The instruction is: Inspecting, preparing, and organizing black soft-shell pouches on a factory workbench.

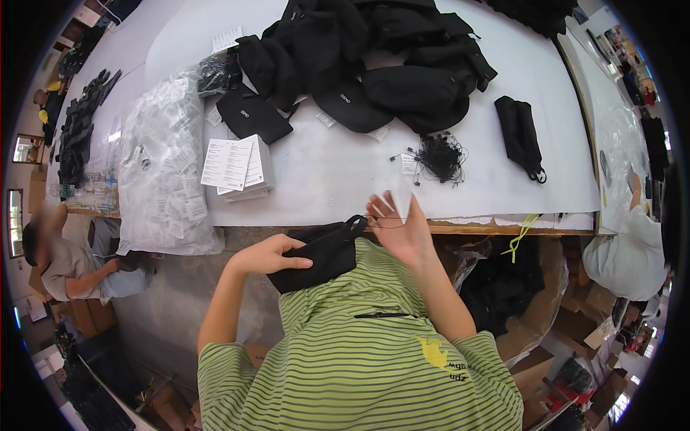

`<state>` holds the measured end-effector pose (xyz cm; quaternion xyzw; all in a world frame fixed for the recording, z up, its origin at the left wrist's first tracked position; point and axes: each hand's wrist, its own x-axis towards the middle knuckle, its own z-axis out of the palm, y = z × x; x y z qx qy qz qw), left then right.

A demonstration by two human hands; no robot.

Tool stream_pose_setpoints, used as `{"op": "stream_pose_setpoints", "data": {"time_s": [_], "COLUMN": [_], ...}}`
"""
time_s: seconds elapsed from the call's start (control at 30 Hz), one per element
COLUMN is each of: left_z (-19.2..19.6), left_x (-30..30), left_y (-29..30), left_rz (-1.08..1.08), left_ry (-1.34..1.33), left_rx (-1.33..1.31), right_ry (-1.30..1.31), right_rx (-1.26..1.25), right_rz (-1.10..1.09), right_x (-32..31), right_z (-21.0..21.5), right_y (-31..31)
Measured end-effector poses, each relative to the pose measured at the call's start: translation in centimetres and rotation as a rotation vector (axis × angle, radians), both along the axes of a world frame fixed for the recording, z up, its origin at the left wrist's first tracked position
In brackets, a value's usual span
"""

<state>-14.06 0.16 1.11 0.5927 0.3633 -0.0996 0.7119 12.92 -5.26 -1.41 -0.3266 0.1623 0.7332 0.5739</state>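
My left hand [277,255] is closed on a black fabric pouch [325,251], held in front of my body below the table edge. A small loop [357,224] stands up at the pouch's upper right end. From near this loop a thin dark string runs over to my right hand [404,233], which is raised at the table's front edge. A white hang tag [405,200], smeared by motion, sits between the thumb and fingers of that hand. Just beyond it lies a tangle of black tag strings [440,158] with a small white tag beside it.
Black pouches [417,93] are heaped at the table's far side; a single one [517,133] lies at right. Stacked printed cards [233,165] stand beside a clear bag of white tags [164,158]. An open carton [539,302] with black goods is below the table. Other people sit left and right.
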Motion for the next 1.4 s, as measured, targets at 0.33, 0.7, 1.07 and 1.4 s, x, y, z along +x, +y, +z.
{"op": "stream_pose_setpoints", "data": {"time_s": [0.33,0.7,1.07,1.4], "left_z": [2.0,7.0,4.2,-8.1], "left_x": [0.3,6.4,7.8,11.6], "left_y": [-0.4,-1.0,-0.4,13.7], "left_rz": [0.007,-0.143,-0.105,0.571], "left_ry": [-0.071,0.213,-0.034,0.150], "left_rx": [0.137,0.981,1.016,1.737], "right_ry": [-0.004,-1.540,-1.521,-1.693], "right_rx": [0.352,0.659,0.661,0.896], "right_rz": [0.282,0.421,1.177,0.911], "right_x": [-1.2,2.4,3.7,4.1], "right_z": [0.7,8.0,7.1,5.0], "right_y": [4.1,3.7,0.0,-1.6]}}
